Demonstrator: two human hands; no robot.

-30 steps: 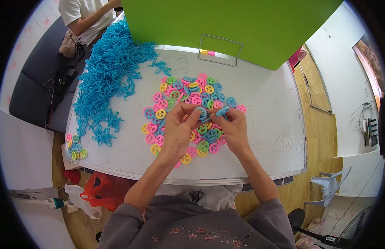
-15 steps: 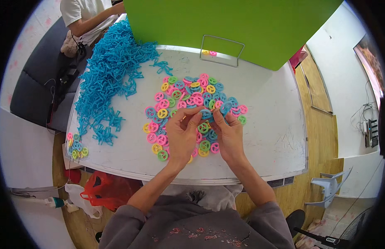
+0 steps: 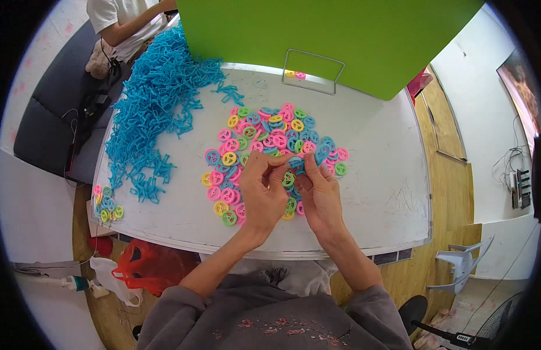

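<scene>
My left hand [image 3: 262,189] and my right hand [image 3: 320,195] meet above the near edge of a pile of small round plastic discs [image 3: 264,140] in pink, blue, green and yellow, lying on a white table [image 3: 370,175]. Between the fingertips of both hands I pinch a blue plastic piece [image 3: 295,163]. A blue disc [image 3: 322,154] sticks up just beyond my right fingers. The discs under my palms are partly hidden.
A big heap of blue plastic strips [image 3: 159,99] covers the table's left side. A green board [image 3: 334,35] stands at the back with a wire frame [image 3: 312,71] before it. A few discs [image 3: 107,204] lie at the left edge. Another person [image 3: 124,23] sits at the far left.
Both hands have drawn slightly nearer to me and lifted together, the fingertips now pinching a blue piece between them.
</scene>
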